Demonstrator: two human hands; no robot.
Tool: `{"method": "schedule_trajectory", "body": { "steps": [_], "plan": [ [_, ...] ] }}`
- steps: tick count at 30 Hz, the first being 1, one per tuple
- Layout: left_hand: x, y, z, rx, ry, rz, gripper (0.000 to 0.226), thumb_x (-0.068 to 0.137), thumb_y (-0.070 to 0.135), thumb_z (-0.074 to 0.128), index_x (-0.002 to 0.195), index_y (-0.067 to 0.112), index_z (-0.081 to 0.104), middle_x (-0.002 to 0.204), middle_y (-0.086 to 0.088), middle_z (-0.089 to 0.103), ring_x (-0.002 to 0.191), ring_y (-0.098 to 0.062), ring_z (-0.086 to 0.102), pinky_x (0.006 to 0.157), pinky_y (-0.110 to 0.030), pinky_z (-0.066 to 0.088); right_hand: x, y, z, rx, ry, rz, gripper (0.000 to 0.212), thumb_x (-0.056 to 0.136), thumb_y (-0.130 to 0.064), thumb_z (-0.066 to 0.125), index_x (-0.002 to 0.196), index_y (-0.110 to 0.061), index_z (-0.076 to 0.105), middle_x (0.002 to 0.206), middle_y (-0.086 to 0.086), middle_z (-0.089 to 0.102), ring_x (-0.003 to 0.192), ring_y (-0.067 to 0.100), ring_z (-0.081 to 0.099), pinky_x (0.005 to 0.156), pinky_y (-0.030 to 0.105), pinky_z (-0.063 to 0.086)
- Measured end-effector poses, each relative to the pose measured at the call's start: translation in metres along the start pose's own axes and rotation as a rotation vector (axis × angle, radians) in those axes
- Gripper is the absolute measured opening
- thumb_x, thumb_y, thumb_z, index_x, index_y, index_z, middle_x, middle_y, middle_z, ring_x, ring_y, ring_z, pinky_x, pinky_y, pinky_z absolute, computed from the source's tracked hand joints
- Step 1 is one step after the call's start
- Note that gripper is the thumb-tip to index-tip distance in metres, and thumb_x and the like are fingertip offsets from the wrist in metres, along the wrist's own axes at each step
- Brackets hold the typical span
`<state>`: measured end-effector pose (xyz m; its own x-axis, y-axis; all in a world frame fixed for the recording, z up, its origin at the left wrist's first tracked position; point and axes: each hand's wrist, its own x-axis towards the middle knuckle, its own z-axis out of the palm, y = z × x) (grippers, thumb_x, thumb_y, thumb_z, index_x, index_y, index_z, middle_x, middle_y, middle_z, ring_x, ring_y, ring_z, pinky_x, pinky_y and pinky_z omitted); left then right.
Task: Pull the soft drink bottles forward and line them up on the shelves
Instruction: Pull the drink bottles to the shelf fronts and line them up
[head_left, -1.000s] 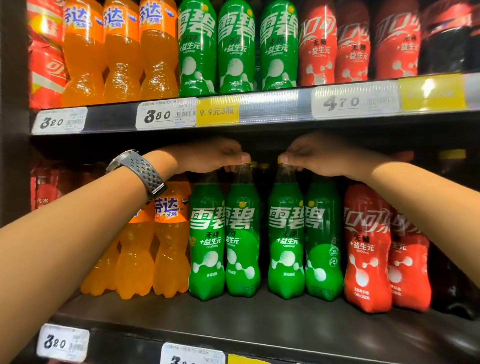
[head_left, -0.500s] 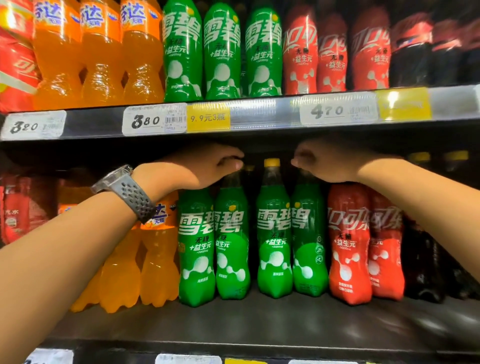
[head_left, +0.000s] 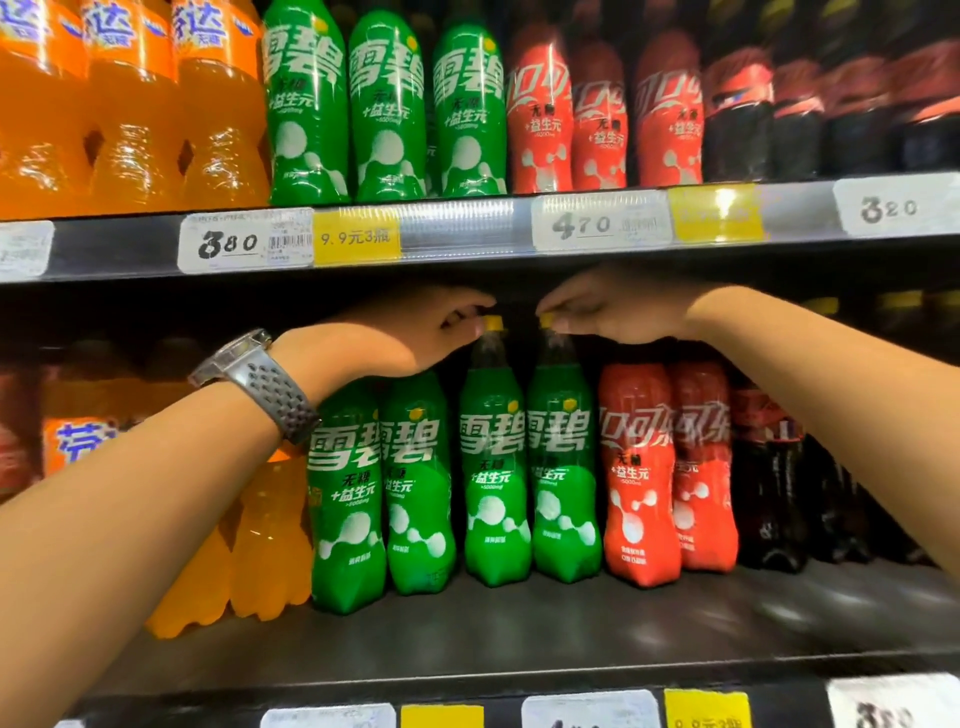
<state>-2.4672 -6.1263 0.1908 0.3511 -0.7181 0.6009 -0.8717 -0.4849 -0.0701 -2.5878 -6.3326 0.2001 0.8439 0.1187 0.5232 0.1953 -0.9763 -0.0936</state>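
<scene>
Four green soft drink bottles stand side by side on the lower shelf (head_left: 519, 639). My left hand (head_left: 410, 332), with a watch on its wrist, has its fingertips closed on the yellow cap of the third green bottle (head_left: 493, 478). My right hand (head_left: 618, 312) pinches the yellow cap of the fourth green bottle (head_left: 561, 478). The first green bottle (head_left: 345, 499) and the second green bottle (head_left: 415, 483) stand slightly nearer the front edge than the two I hold. My left arm hides part of the orange bottles (head_left: 270, 530).
Red bottles (head_left: 639, 478) and dark cola bottles (head_left: 769, 483) stand to the right of the green ones. The upper shelf edge (head_left: 467, 234) with price tags hangs just above my hands and carries rows of orange, green, red and dark bottles. A bare strip of shelf lies before the bottles.
Both hands shifted right by one bottle: the left from the second green bottle's top to the third's cap, the right onto the fourth's cap. The view has come closer.
</scene>
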Motion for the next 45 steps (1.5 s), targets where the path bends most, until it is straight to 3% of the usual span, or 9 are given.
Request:
{"method": "schedule_trajectory", "body": {
  "steps": [6,11,16,22,27,34,37,41,45],
  "plan": [
    [0.014,0.023,0.009,0.003,0.018,-0.046,0.041,0.095,0.042,0.052,0.13,0.022,0.055,0.121,-0.002,0.063,0.108,-0.019,0.06,0.098,-0.035,0.045,0.004,0.007,-0.002,-0.159,0.023,-0.087,0.033,0.094,-0.037,0.052,0.12,-0.02,0.063,0.117,-0.001,0.066,0.105,0.016,0.059,0.097,0.033,0.044],
    [0.016,0.029,0.006,0.18,-0.009,-0.051,0.025,0.096,0.034,0.051,0.101,0.014,0.066,0.097,-0.005,0.066,0.089,-0.025,0.06,0.083,-0.035,0.047,0.012,0.01,0.005,-0.172,0.111,-0.15,0.029,0.088,-0.035,0.063,0.11,-0.016,0.066,0.088,-0.006,0.059,0.082,0.013,0.054,0.069,0.023,0.036],
    [0.011,0.03,0.003,0.176,-0.017,-0.068,0.026,0.097,0.033,0.049,0.1,0.013,0.067,0.095,-0.005,0.067,0.085,-0.023,0.06,0.082,-0.036,0.048,0.015,0.012,0.009,-0.037,0.06,-0.181,0.027,0.091,-0.024,0.061,0.114,-0.012,0.062,0.102,0.006,0.067,0.093,0.021,0.061,0.085,0.032,0.047],
    [0.011,0.027,0.005,0.142,0.027,-0.089,0.023,0.094,0.035,0.054,0.101,0.019,0.069,0.095,0.001,0.068,0.086,-0.019,0.061,0.08,-0.031,0.047,0.017,0.015,0.008,-0.141,0.064,-0.224,0.029,0.092,-0.033,0.057,0.113,-0.014,0.064,0.1,0.005,0.068,0.088,0.018,0.06,0.079,0.03,0.046],
    [0.017,0.03,0.008,0.027,0.026,-0.098,0.026,0.092,0.033,0.058,0.114,0.021,0.066,0.11,0.002,0.068,0.1,-0.016,0.062,0.094,-0.033,0.047,0.003,0.028,-0.001,-0.141,0.093,-0.162,0.038,0.097,-0.041,0.043,0.111,-0.012,0.063,0.106,0.007,0.067,0.092,0.022,0.06,0.088,0.034,0.047],
    [0.036,0.061,0.021,-0.198,0.046,-0.034,0.03,0.095,0.024,0.057,0.124,0.017,0.06,0.106,0.006,0.064,0.091,-0.001,0.058,0.074,0.006,0.035,-0.035,0.078,-0.029,-0.153,0.121,0.013,0.04,0.098,-0.044,0.035,0.104,-0.013,0.059,0.104,-0.003,0.062,0.095,0.016,0.055,0.082,0.028,0.04],
    [0.044,0.074,0.023,-0.262,0.021,-0.016,0.029,0.094,0.021,0.058,0.123,0.018,0.061,0.103,0.009,0.065,0.085,0.004,0.059,0.072,0.004,0.037,-0.051,0.097,-0.037,-0.141,0.065,0.047,0.032,0.095,-0.04,0.047,0.117,-0.021,0.061,0.113,-0.002,0.064,0.101,0.014,0.058,0.086,0.027,0.043],
    [0.057,0.091,0.027,-0.31,-0.008,-0.009,0.028,0.093,0.027,0.06,0.12,0.02,0.063,0.108,0.004,0.068,0.097,-0.005,0.062,0.08,-0.013,0.047,-0.058,0.108,-0.038,-0.053,0.094,0.04,0.03,0.091,-0.043,0.055,0.115,-0.025,0.062,0.107,-0.003,0.067,0.093,0.012,0.061,0.08,0.022,0.044],
    [0.064,0.104,0.031,-0.371,-0.062,0.016,0.03,0.092,0.029,0.06,0.121,0.019,0.062,0.113,0.003,0.069,0.106,-0.006,0.063,0.09,-0.015,0.046,-0.052,0.106,-0.036,-0.112,0.15,0.049,0.037,0.088,-0.051,0.055,0.109,-0.022,0.065,0.1,-0.002,0.067,0.089,0.014,0.061,0.076,0.026,0.046]
  ]
}}
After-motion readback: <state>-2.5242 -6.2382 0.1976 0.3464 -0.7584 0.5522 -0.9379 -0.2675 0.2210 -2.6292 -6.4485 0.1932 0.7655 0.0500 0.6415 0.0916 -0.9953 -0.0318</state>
